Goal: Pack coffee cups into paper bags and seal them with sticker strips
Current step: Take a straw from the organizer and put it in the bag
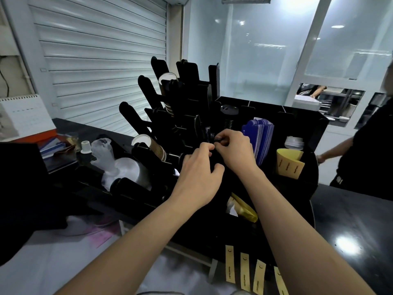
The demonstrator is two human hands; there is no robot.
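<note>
Sticker strips (pixel 244 271) — well below hands.

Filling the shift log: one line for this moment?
left hand on black organizer | right hand pinching small dark item | sticker strips hanging unused

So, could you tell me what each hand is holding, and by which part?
The right hand pinches a small dark item at its fingertips; what it is cannot be told. The left hand curls on something dark beneath, unclear.

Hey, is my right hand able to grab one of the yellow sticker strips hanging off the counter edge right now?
Probably not at once: the right hand is pinching a small dark item in the black organizer. Nothing blocks the yellow sticker strips themselves.
</note>
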